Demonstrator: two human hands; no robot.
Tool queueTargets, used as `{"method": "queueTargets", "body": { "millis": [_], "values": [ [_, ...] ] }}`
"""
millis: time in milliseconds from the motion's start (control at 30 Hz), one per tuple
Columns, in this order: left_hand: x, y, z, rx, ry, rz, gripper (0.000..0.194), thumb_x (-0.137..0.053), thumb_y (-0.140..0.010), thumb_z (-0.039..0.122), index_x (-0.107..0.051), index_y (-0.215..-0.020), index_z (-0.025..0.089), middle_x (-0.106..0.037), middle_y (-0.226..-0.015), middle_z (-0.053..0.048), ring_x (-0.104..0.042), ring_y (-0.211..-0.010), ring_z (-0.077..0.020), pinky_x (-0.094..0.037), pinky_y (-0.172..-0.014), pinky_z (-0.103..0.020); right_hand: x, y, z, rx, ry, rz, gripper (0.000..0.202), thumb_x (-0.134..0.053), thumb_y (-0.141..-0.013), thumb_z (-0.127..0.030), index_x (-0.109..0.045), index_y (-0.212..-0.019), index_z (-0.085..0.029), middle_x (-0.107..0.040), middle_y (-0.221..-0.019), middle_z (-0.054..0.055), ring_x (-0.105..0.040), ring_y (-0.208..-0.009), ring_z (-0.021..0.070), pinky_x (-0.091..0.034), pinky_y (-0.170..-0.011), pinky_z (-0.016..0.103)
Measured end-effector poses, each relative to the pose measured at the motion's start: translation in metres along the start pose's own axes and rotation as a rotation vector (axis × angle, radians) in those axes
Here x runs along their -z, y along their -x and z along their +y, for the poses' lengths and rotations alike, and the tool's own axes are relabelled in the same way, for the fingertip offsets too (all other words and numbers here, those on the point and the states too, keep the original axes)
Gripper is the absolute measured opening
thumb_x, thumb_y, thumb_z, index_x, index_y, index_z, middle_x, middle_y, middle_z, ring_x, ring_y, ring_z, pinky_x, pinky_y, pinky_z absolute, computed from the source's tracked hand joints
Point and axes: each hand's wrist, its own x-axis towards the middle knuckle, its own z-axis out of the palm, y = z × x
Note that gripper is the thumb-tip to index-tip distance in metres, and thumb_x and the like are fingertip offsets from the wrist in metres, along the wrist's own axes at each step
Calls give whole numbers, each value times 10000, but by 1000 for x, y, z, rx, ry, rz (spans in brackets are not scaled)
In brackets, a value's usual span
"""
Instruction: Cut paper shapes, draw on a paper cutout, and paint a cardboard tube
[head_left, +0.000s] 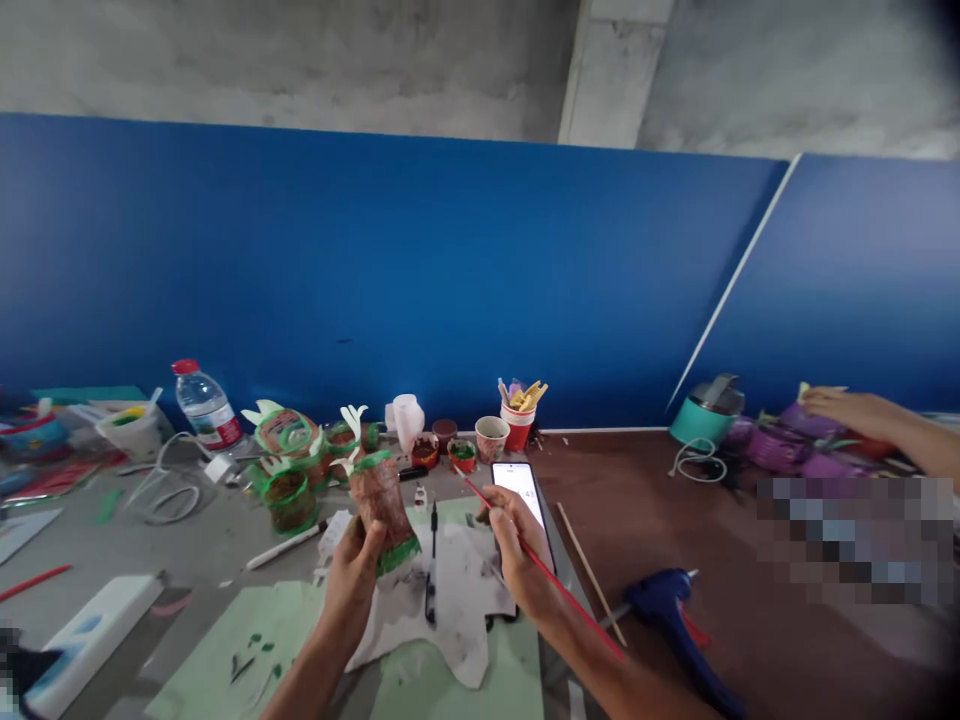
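Observation:
Between thumb and fingers, my left hand (358, 565) grips a brown painted cylinder (382, 500) with green ends, tilted over the crumpled white paper. My right hand (516, 545) is closed around a long red brush (559, 585); its tip points toward a small cup of green paint (462, 455). Beside that cup sits one with brown paint (424, 450). A lit phone (517, 480) lies partly behind my right hand. On the white paper (457, 600) rests a black pen (433, 570). Several green-rimmed brown pieces (291, 500) stand left of the cylinder.
Left are a water bottle (210, 408), a coiled white cable (169, 490) and a white box (97, 640). A blue glue gun (671, 610) and wooden stick (589, 570) lie right. Farther right, another person's hand (847, 405) reaches over purple items (780, 445). A blue partition (450, 270) stands behind.

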Motion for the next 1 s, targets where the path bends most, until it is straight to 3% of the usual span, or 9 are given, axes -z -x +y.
{"method": "queueTargets", "body": {
  "millis": [167, 300, 400, 567, 667, 733, 1000],
  "values": [
    [4, -8, -13, 48, 33, -26, 452, -619, -696, 543, -651, -936, 161, -708, -927, -69, -633, -887, -263, -516, -752, -325, 4, -17, 5, -72, -16, 86, 175, -534, -834, -329, -603, -897, -182, -603, -765, 7, -556, -698, 154, -460, -632, 260],
    [3, -10, -11, 28, 29, -35, 471, -618, -672, 570, -658, -909, 164, -716, -903, -71, -635, -859, -266, -510, -755, -325, 13, -41, 2, -118, -34, 61, 255, -559, -776, -286, -620, -992, -164, -666, -856, 50, -611, -768, 191, -487, -659, 290],
    [3, -9, -7, -1, -5, -38, 464, -611, -661, 577, -661, -855, 158, -717, -826, -69, -635, -823, -274, -511, -728, -332, 22, -70, 1, -101, 148, -1, 351, -493, -811, -290, -608, -1105, -137, -690, -959, 83, -641, -832, 208, -500, -700, 302],
    [3, -10, -5, 11, -32, -32, 478, -596, -663, 557, -650, -877, 133, -714, -833, -87, -642, -846, -286, -513, -743, -349, 32, -130, 16, -137, 356, -10, 308, -442, -874, -272, -653, -1058, -144, -701, -965, 83, -642, -899, 225, -496, -758, 313],
    [2, -10, -3, 24, -26, -23, 477, -600, -637, 551, -643, -871, 138, -717, -892, -99, -642, -879, -291, -516, -766, -352, 30, -156, 31, -207, 510, -13, 232, -480, -916, -281, -658, -999, -158, -673, -1011, 92, -615, -977, 232, -486, -825, 343],
    [2, -10, -1, 29, -29, -18, 466, -599, -617, 562, -635, -831, 149, -717, -856, -93, -645, -860, -294, -524, -742, -352, 25, -166, 38, -260, 593, -53, 250, -548, -914, -315, -594, -1099, -153, -619, -1101, 72, -615, -952, 203, -511, -816, 391],
    [3, -11, -1, 27, -83, -16, 499, -566, -607, 602, -615, -814, 150, -702, -775, -85, -643, -819, -288, -525, -675, -334, 7, -188, 51, -311, 783, -230, 288, -549, -917, -306, -557, -1170, -167, -577, -1181, 84, -601, -980, 207, -518, -824, 402]
  ]
}}
